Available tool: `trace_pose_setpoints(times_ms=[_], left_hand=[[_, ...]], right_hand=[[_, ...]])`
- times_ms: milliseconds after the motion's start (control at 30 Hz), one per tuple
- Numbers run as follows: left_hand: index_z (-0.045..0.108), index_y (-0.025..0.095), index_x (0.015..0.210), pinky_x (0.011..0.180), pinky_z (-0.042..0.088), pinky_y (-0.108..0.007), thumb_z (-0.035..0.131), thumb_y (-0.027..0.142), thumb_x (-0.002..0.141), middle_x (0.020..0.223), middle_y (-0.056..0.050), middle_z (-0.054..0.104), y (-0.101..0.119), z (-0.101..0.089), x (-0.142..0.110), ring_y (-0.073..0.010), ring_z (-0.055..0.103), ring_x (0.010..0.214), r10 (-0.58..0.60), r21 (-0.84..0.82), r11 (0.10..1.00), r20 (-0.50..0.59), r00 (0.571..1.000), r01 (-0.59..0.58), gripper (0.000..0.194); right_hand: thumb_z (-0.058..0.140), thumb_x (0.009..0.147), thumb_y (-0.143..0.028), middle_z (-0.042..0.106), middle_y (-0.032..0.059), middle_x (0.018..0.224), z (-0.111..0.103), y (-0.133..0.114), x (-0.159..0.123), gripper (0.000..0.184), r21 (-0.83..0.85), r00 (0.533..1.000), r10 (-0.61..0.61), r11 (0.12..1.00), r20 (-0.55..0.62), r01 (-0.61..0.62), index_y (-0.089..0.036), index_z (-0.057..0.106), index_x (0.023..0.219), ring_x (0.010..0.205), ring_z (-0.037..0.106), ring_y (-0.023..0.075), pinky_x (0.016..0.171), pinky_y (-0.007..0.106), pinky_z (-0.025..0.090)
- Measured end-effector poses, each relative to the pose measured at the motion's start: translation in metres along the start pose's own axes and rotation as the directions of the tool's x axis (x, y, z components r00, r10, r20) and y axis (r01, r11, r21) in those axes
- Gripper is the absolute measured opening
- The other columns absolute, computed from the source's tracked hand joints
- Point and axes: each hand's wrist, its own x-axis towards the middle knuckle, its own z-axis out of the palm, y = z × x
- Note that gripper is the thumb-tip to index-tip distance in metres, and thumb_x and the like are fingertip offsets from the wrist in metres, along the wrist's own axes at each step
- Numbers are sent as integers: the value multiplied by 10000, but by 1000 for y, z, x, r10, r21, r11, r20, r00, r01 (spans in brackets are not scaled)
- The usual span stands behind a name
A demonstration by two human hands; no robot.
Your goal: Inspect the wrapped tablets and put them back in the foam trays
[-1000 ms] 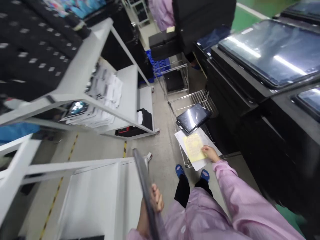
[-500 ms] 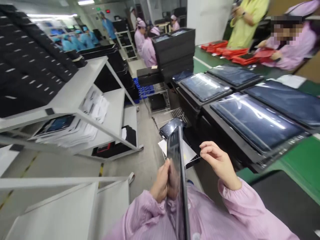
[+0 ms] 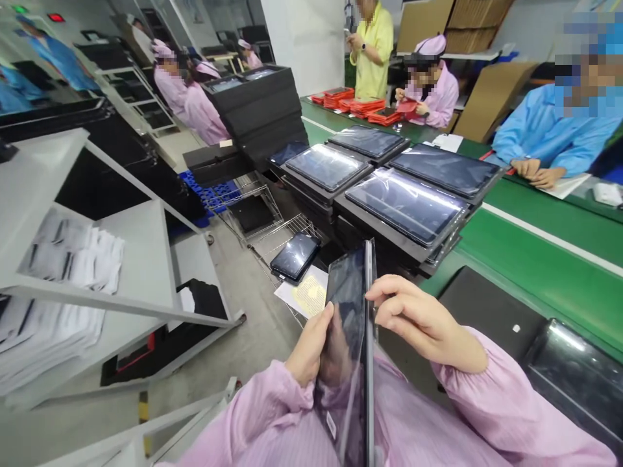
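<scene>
A dark-screened tablet stands on edge in front of my body, its glossy face turned left and a small white label low on it. My left hand grips it from the left side. At its right edge my right hand is closed, thumb and forefinger together on a strip of clear film that juts past the edge. The exact hold of those fingertips is partly hidden. Beyond the tablet, a smaller dark device and a printed white sheet lie on a wire rack.
Black trays bearing several tablets stand stacked to the right, beside a green workbench. A black panel and another tablet lie nearer. Grey shelving holds papers on the left. Co-workers sit across the bench.
My view has swung to the right, bringing a co-worker in blue into sight. My right hand has moved in from apart to the tablet's right edge; my left hand keeps its grip.
</scene>
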Motion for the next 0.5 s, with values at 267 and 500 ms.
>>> trace_pose_setpoints(times_ms=[267, 500], left_hand=[[723, 151, 749, 920, 469, -333, 775, 557, 558, 775, -73, 746, -1, -3, -1, -246, 662, 938, -35, 42, 999, 94, 995, 31, 452], [723, 144, 757, 875, 492, -325, 776, 572, 538, 789, -73, 745, -2, -7, 2, -213, 677, 778, -52, 20, 999, 116, 992, 50, 483]], right_hand=[[378, 972, -267, 542, 113, 1101, -8, -13, 4, 234, 58, 957, 176, 979, 230, -194, -185, 561, 852, 1048, 528, 161, 899, 315, 458], [433, 946, -196, 520, 115, 1145, -1, -10, 7, 164, 73, 939, 210, 969, 271, -237, -180, 566, 852, 1101, 496, 161, 943, 321, 430]])
